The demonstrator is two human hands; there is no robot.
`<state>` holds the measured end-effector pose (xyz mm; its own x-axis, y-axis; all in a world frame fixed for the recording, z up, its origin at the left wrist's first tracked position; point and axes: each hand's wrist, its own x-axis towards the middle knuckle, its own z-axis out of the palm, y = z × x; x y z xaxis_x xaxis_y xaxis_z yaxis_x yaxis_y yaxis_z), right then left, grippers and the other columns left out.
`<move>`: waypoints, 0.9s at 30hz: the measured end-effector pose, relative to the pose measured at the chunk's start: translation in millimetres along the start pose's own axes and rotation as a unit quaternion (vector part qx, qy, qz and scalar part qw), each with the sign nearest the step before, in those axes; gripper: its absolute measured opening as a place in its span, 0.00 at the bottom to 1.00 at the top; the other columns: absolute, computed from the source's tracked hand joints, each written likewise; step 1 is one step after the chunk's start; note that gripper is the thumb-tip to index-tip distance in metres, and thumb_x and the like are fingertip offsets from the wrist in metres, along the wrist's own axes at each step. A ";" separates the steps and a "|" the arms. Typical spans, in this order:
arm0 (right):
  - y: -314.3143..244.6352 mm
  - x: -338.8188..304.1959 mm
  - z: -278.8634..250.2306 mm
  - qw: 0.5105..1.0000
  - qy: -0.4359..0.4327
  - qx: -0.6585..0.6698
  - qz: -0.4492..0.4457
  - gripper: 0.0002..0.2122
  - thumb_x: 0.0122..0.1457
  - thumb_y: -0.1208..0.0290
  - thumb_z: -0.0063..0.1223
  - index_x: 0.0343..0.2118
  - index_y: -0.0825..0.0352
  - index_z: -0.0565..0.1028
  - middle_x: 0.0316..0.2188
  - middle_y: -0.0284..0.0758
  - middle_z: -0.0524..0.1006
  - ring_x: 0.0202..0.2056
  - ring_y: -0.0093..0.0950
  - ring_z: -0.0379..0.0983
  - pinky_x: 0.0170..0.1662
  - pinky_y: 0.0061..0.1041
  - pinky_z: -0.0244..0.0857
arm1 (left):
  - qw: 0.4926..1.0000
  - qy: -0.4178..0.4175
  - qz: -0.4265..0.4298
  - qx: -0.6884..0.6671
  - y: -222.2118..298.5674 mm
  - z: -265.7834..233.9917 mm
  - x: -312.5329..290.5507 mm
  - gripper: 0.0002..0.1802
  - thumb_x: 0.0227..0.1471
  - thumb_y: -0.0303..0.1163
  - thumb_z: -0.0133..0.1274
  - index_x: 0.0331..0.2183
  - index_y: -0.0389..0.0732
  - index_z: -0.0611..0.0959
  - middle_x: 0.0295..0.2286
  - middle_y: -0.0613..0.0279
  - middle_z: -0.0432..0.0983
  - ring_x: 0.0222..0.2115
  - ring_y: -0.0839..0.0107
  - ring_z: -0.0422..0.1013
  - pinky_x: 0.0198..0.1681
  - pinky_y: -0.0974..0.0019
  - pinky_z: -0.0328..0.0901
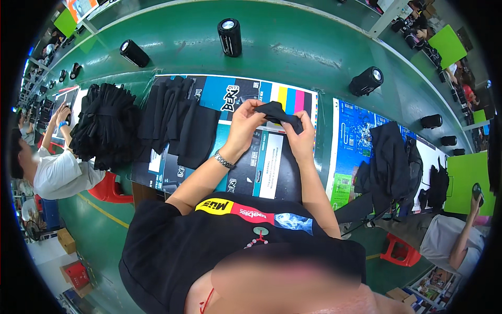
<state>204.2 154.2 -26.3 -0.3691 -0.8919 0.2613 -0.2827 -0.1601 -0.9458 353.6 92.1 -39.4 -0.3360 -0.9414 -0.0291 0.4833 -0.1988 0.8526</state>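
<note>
While pinching a folded, soft black fabric piece (pixel 275 111) toward both ends with nearly closed left hand (pixel 243 122) and right hand (pixel 301 140), holds it above the green surface (pixel 183 39), in from the near edge; apparently straightening it now, next probably needing even tension.

A creased, bunched black cloth (pixel 275 111) slants between the fingers (pixel 306 120).

black cloth (pixel 277 111): underside hidden | right co-worker (pixel 444 240): cut off by rim | lower-middle patch (pixel 293 269): blurred
</note>
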 end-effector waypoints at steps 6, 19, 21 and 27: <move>8.4 2.7 -0.8 1.000 -0.011 0.000 0.023 0.11 0.49 0.74 0.61 0.27 0.68 0.68 0.23 0.32 0.71 0.25 0.20 0.67 0.31 0.20 0.61 | 0.997 -0.010 0.056 0.061 -6.0 -3.1 1.8 0.11 0.49 0.19 0.51 0.38 0.36 0.73 0.34 0.63 0.73 0.33 0.79 0.70 0.39 0.77 0.65; 14.1 0.6 3.2 0.999 -0.018 -0.005 0.030 0.12 0.47 0.72 0.63 0.26 0.68 0.68 0.22 0.31 0.72 0.26 0.19 0.66 0.32 0.21 0.61 | 0.997 -0.030 0.023 0.067 -10.2 0.0 -2.9 0.10 0.54 0.24 0.50 0.40 0.37 0.73 0.34 0.68 0.72 0.34 0.81 0.68 0.38 0.77 0.63; 15.0 2.4 0.3 0.997 0.026 -0.060 0.031 0.09 0.47 0.75 0.59 0.26 0.69 0.68 0.21 0.33 0.71 0.25 0.21 0.67 0.31 0.22 0.62 | 0.998 -0.033 0.024 0.054 -8.2 10.0 -7.2 0.10 0.52 0.22 0.51 0.39 0.37 0.74 0.34 0.69 0.70 0.34 0.82 0.66 0.38 0.78 0.61; 24.2 14.4 -11.0 0.951 0.211 -0.218 -0.067 0.16 0.41 0.77 0.60 0.34 0.70 0.67 0.33 0.40 0.65 0.39 0.37 0.64 0.44 0.31 0.59 | 0.957 -0.022 0.203 0.204 -9.2 10.7 -6.3 0.12 0.46 0.16 0.50 0.36 0.34 0.74 0.34 0.63 0.68 0.36 0.77 0.66 0.40 0.75 0.62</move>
<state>182.3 142.1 -43.3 -0.6011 -0.6117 0.5143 -0.6574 0.0125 -0.7535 342.7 102.8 -41.4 -0.2258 -0.9046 0.3615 0.2277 0.3117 0.9225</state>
